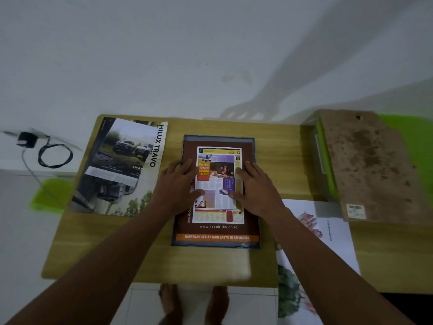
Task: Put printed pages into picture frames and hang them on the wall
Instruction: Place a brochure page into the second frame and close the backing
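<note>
Far left, beyond the table: small black plug-in charger with coiled cable [28,140], then a bright green plastic sheet [50,193] by the left edge of the light wooden table [276,156]. On the table's left part, flat, a glossy car brochure page lettered HILUX TRAVO [121,167]. At centre, left hand [178,184] open, fingers straight, pressing the brown printed newspaper-advert page [218,227] down inside the dark rectangular picture frame [219,137] lying flat on the tabletop. Right hand [257,186] likewise flat and open on the page's right side. Further right, a white flower-printed page [332,242] overhanging the near edge, then a stained brown backing board [367,165] lying over a green-edged object [326,160].
</note>
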Demonstrator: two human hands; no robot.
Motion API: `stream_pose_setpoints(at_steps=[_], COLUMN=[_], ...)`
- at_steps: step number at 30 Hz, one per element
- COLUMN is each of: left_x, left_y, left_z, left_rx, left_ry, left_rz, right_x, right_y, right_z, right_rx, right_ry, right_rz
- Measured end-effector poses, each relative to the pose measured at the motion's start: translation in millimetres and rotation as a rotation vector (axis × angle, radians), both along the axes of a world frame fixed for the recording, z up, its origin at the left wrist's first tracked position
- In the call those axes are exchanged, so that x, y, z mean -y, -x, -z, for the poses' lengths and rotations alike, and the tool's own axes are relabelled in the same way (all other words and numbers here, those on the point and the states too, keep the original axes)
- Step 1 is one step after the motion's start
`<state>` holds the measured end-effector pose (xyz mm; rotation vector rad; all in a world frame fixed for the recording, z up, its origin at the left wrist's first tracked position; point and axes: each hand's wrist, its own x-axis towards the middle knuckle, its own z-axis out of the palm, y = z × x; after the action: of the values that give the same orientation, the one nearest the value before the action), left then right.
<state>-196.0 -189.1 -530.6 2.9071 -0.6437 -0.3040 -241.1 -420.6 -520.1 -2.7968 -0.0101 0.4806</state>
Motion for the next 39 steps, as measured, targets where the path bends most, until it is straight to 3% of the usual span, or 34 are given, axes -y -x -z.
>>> stream_pose_setpoints(at_steps=[6,10,13,20,27,39], left_x=[-2.7,1.0,14.6,86.3,192.5,338.4], left_y=[-4.3,-5.8,-5.1,4.4,43.8,69.5], left_z=[-7.7,-28.4,-55.1,-123.2,-147.2,-101.6], left_rx=[0.029,0.03,0.02,0.054,0.018,-0.118], left_ry=[0.006,0.222,0.267,0.333,0.225,0.36], left_rz=[0.03,0.053,0.07,0.239,0.405,-0.066], right_x=[-3.3,-3.7,8.5,70.6,165.8,332.3], right_y=[3.4,15.0,24.3,53.9,92.6,114.5], right_z=[-11.0,-32.2,-58.8,-122.8,-139.3,-93.6], right_rx=[0.044,0.03,0.022,0.031,0.074,0.03], right_ry=[-0.042,-0.099,-0.065,0.026,0.049,0.064], right_rz=[0.046,0.169,0.203,0.326,0.479,0.54])
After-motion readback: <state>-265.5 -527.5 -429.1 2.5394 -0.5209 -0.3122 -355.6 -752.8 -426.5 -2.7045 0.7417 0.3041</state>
